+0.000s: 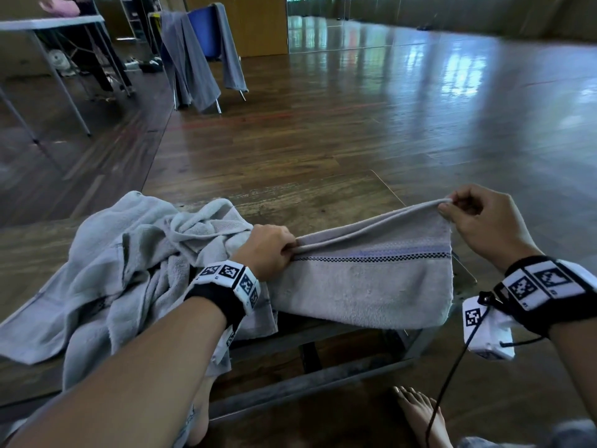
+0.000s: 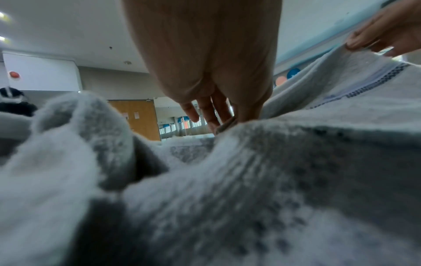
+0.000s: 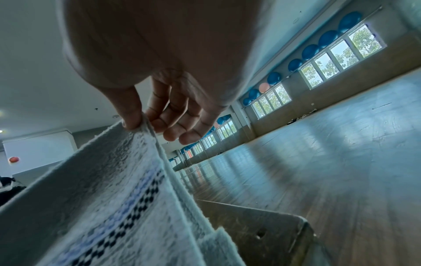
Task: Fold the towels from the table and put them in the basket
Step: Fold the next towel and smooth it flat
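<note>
I hold a pale grey towel (image 1: pixel 365 286) with a blue and black checked stripe stretched between both hands over the low table (image 1: pixel 323 202). It is doubled over and hangs past the table's near edge. My left hand (image 1: pixel 274 250) grips its top edge at the left end. My right hand (image 1: pixel 465 208) pinches the top right corner between thumb and forefinger (image 3: pixel 133 118), a little higher. The same towel (image 3: pixel 114 189) fills the lower left of the right wrist view. A crumpled heap of light grey towels (image 1: pixel 122 263) lies on the table at my left. No basket shows.
Wooden floor stretches far ahead and to the right. A chair draped with grey cloth (image 1: pixel 193 56) stands at the back left, beside a folding table (image 1: pixel 55 24). My bare feet (image 1: pixel 420 415) are under the table's metal frame (image 1: pixel 310 379). A cable hangs from my right wrist.
</note>
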Tool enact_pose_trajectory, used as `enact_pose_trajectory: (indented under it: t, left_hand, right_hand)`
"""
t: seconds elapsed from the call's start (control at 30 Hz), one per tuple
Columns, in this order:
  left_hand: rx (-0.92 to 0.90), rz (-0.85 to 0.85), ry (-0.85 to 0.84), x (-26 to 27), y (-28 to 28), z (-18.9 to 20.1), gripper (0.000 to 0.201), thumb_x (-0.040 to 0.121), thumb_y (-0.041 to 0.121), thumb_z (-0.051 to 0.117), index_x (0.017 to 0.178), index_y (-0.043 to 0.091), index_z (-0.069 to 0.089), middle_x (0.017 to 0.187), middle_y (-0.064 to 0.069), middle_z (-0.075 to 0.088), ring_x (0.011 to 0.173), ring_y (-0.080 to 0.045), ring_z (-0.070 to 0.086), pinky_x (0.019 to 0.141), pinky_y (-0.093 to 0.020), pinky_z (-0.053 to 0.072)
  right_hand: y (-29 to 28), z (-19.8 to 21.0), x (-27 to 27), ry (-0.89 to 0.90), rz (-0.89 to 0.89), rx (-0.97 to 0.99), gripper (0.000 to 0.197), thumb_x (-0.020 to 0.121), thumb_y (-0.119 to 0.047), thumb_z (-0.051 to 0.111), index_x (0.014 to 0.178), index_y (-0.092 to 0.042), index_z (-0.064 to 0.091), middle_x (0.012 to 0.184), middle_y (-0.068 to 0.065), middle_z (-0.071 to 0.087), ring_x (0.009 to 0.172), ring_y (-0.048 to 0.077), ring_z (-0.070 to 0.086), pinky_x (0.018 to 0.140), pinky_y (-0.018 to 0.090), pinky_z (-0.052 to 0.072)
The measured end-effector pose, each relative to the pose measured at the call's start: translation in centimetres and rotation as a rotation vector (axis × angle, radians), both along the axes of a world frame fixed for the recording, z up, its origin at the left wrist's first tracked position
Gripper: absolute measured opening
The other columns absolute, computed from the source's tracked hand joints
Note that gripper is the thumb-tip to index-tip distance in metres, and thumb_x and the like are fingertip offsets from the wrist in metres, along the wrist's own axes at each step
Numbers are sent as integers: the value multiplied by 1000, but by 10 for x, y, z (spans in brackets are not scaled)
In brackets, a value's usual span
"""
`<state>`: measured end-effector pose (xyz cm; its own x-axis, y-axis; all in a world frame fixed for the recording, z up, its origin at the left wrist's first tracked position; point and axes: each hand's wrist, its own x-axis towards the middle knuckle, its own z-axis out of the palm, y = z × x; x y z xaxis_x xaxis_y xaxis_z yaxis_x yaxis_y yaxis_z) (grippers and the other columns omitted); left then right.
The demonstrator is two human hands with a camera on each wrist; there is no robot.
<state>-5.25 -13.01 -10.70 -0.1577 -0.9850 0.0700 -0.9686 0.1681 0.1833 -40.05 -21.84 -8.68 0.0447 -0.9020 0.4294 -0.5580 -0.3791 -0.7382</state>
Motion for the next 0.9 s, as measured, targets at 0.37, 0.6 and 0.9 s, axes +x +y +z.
enact_pose_trajectory:
  t: [0.37,0.6,0.9]
  left_hand:
    - [-266,151,324,25,-3,26,18,84,10,63,91,22,75,83,4,74,84,-21,67,85,-44,52]
    - [-271,240,443,28,-8,30,20,88,16,68,104,27,66,86,10,68,79,-11,65,77,-30,52]
    - [-669,265,810,14,-11,87,7,91,13,67,96,18,70,98,1,73,84,1,66,79,-12,50]
  right_hand:
    - [1,0,6,94,-198,128,20,87,-24,75,72,-26,62,70,-12,62,63,-3,54,56,14,35]
    - [-3,1,14,56,-194,358,14,92,-35,65,85,-24,61,75,1,67,55,17,57,47,20,40]
    - [-2,47,44,-541,14,243,13,100,-25,54,91,-35,50,109,6,65,102,25,66,75,57,59]
